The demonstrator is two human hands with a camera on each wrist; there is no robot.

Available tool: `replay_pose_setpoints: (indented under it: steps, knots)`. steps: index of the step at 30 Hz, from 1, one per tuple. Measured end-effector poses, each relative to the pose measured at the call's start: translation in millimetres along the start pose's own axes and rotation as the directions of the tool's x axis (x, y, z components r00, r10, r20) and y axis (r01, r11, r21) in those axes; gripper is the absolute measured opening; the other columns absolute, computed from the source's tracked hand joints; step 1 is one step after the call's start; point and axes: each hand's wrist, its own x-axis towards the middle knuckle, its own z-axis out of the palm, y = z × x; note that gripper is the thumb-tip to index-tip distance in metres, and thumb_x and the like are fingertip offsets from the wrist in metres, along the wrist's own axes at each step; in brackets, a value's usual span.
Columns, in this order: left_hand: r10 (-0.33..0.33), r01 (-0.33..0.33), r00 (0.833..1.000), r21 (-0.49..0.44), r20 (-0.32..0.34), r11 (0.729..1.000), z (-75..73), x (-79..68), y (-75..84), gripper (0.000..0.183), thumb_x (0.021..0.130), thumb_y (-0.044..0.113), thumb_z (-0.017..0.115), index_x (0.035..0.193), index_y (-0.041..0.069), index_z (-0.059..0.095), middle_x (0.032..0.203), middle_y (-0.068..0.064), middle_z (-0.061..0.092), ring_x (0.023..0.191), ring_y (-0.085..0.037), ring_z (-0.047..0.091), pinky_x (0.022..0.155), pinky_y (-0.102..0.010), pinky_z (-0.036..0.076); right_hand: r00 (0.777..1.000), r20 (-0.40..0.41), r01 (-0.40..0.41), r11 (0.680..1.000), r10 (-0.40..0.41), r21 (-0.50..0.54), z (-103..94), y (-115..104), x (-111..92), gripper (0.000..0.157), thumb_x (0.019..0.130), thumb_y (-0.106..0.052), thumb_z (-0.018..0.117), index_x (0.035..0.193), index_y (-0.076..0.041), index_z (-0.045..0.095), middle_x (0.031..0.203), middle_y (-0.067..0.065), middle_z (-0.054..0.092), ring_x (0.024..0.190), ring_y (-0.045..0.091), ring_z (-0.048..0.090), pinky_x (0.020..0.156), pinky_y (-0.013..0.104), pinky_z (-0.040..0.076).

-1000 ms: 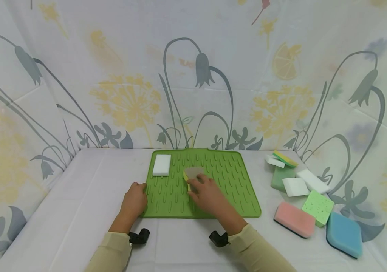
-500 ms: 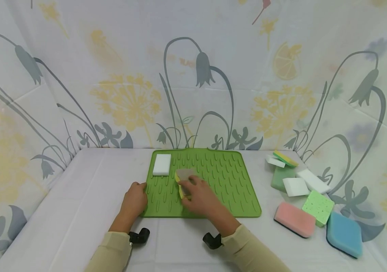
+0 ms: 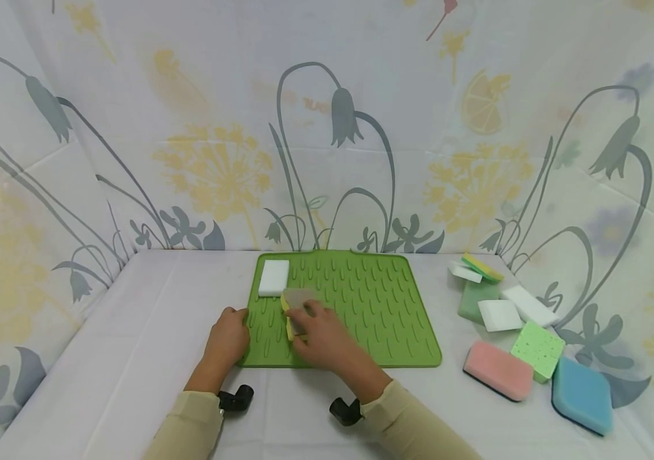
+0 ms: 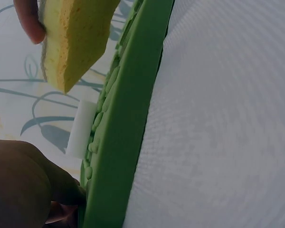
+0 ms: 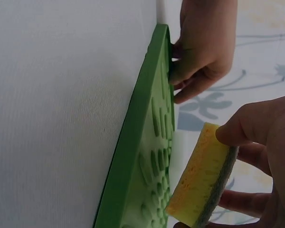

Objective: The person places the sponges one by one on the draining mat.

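My right hand (image 3: pixel 326 337) grips a yellow sponge (image 5: pixel 202 178) with a grey scouring side, thumb on one edge and fingers on the other. In the head view the grey side faces up, over the left part of a green ridged silicone mat (image 3: pixel 379 313). The left wrist view shows the sponge tilted, its lower corner just off the ridges. At the mat's left edge, my left hand (image 3: pixel 228 338) pinches the rim between thumb and fingers, also seen in the right wrist view. A white melamine sponge (image 3: pixel 274 278) lies flat in the mat's far left corner.
Right of the mat lies a loose pile: a pink sponge (image 3: pixel 499 370), a blue sponge (image 3: pixel 582 396), a light green sponge (image 3: pixel 538 350), a dark green pad (image 3: pixel 476 300), a yellow-green sponge (image 3: pixel 482 268) and several white blocks (image 3: pixel 499 315). Behind stands a flower-printed curtain (image 3: pixel 327 128).
My right hand has carried the yellow sponge leftward over the mat, closer to the white sponge. The left hand has stayed at the mat's edge.
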Motion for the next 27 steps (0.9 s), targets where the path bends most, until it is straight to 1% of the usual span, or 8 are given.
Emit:
replay_pose_setpoints:
  steps: [8,14,23,27]
  knots:
    - [0.006,-0.006,1.000,0.003,-0.004,1.000,-0.6,-0.4,0.2,0.038,0.095,0.001,0.043,0.131,-0.009,0.054,0.114,-0.025,0.057,0.095,-0.028,0.061,0.080,-0.042,0.053,1.000,-0.007,0.029,0.999,-0.030,-0.034,7.3,-11,4,0.050,0.091,-0.029,0.058,0.141,-0.028,0.050,0.143,0.016,0.045,0.117,0.042,0.055,0.089,0.051,0.052]
    - [-0.001,0.001,1.000,0.001,0.002,1.000,-2.0,-0.4,-0.1,0.039,0.094,0.001,0.044,0.131,-0.009,0.054,0.114,-0.025,0.057,0.091,-0.026,0.060,0.077,-0.041,0.053,1.000,0.017,0.024,0.999,-0.023,-0.040,12.3,-20,8,0.049,0.093,-0.030,0.056,0.142,-0.028,0.049,0.144,0.015,0.044,0.118,0.042,0.054,0.091,0.051,0.051]
    - [-0.006,0.006,1.000,-0.007,0.001,1.000,-2.0,0.9,-0.8,0.039,0.094,0.001,0.045,0.131,-0.008,0.055,0.115,-0.024,0.057,0.086,-0.024,0.058,0.076,-0.041,0.052,0.999,0.008,0.052,0.997,-0.052,-0.060,19.7,-30,15,0.048,0.092,-0.030,0.056,0.140,-0.027,0.051,0.140,0.016,0.047,0.113,0.039,0.057,0.088,0.047,0.052]
    - [0.008,-0.008,1.000,-0.007,-0.009,1.000,-1.5,0.7,-1.7,0.039,0.093,0.001,0.045,0.130,-0.009,0.055,0.112,-0.024,0.057,0.083,-0.024,0.057,0.073,-0.040,0.052,0.999,0.013,0.053,0.996,-0.052,-0.069,23.1,-33,19,0.047,0.093,-0.028,0.055,0.139,-0.026,0.052,0.140,0.016,0.048,0.113,0.039,0.057,0.088,0.046,0.052]
